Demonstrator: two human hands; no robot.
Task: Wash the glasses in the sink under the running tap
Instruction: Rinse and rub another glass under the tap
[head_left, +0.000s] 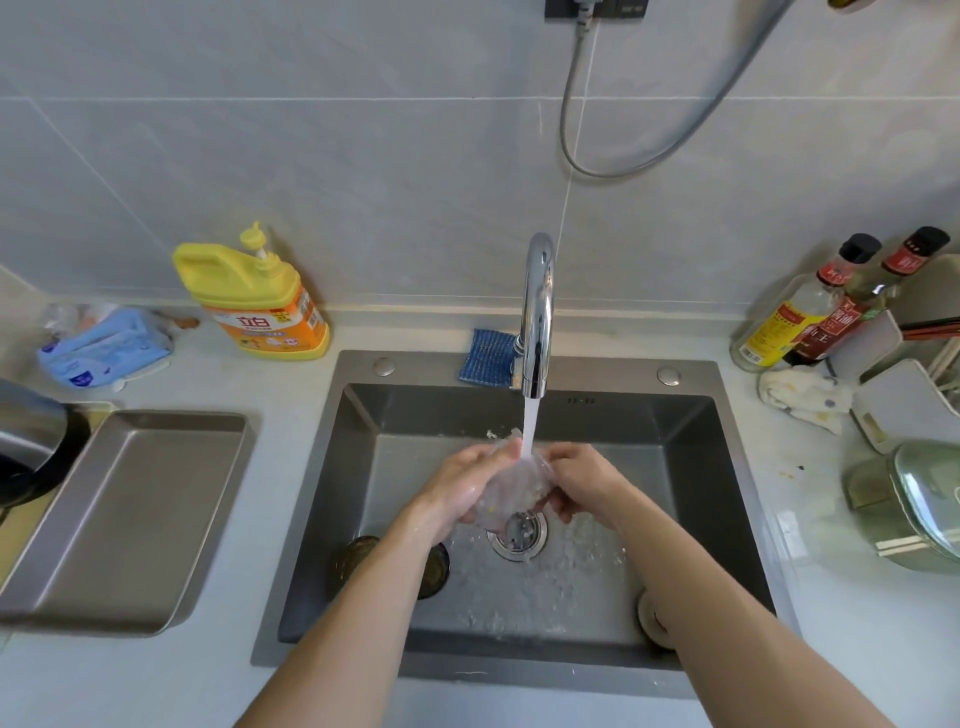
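A clear glass (514, 486) is held tilted under the water stream from the chrome tap (537, 312), above the drain (519, 532) of the dark grey sink (691, 467). My left hand (460, 486) grips its left side and my right hand (582, 480) grips its right side. Water runs onto the glass rim between my thumbs. Two more glasses lie on the sink floor: a dark-tinted one (358, 558) at the lower left, partly hidden by my left forearm, and another (652, 613) at the lower right behind my right forearm.
A yellow dish soap bottle (260, 306) and a blue wipes pack (104, 348) stand at the back left. A metal tray (130, 514) lies left of the sink. A blue cloth (488, 356) sits by the tap. Sauce bottles (810, 312), a rag (800, 397) and a glass lid (924, 499) crowd the right.
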